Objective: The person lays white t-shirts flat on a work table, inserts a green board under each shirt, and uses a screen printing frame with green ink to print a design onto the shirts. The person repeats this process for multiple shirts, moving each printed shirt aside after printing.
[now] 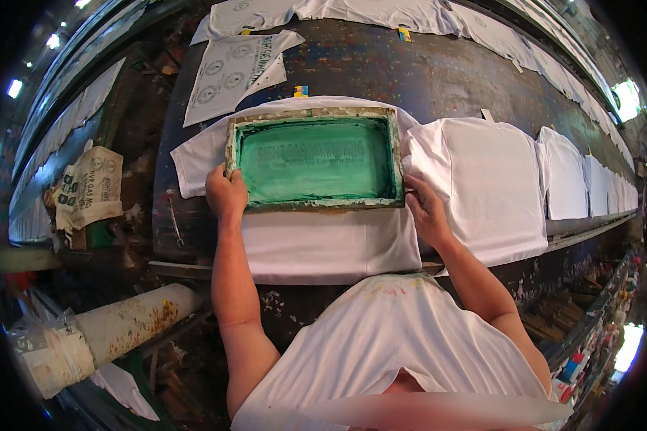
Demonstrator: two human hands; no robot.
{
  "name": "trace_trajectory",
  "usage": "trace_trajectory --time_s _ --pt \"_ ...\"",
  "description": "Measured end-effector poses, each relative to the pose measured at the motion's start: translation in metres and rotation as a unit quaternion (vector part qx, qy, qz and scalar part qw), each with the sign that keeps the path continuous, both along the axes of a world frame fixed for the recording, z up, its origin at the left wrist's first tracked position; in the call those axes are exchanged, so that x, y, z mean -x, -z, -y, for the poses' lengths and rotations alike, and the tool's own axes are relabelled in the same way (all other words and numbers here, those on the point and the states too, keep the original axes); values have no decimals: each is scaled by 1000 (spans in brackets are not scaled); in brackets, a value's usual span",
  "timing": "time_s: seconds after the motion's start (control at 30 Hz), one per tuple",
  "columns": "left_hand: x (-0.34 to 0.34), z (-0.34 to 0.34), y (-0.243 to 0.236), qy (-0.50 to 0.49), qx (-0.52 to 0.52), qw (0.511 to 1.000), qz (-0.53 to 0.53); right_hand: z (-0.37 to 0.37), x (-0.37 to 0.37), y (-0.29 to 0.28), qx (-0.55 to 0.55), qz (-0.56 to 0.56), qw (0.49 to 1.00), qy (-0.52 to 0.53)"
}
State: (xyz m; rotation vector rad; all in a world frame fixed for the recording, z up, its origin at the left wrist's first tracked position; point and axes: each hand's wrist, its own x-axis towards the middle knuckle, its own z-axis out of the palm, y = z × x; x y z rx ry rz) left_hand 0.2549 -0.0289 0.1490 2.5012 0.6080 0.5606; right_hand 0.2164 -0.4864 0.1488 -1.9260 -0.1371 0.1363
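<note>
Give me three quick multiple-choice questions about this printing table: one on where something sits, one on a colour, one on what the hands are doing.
1. Where does the green-meshed wooden printing frame lie?
A. On a white cotton T-shirt
B. On the floor
C. On the rolled tube

2. What colour is the frame's mesh?
A. Red
B. Green
C. Yellow

3. How do the hands stand?
A. Both off the frame
B. One holds a wrench
C. Left hand and right hand at the frame's two near corners

Answers: 1 A, white shirt shows on all sides of the frame; 2 B, the screen is green; 3 C, fingers of each hand meet the wooden edge.
</note>
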Motion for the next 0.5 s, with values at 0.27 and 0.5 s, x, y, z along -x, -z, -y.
trace_trajectory --time_s 0.27,0.5 --pt "21 -3 15 8 34 987 157 -6 -8 7 -187 -72 980 -3" --pt "40 7 -21 35 207 969 133 8 -2 -28 -184 10 982 30"
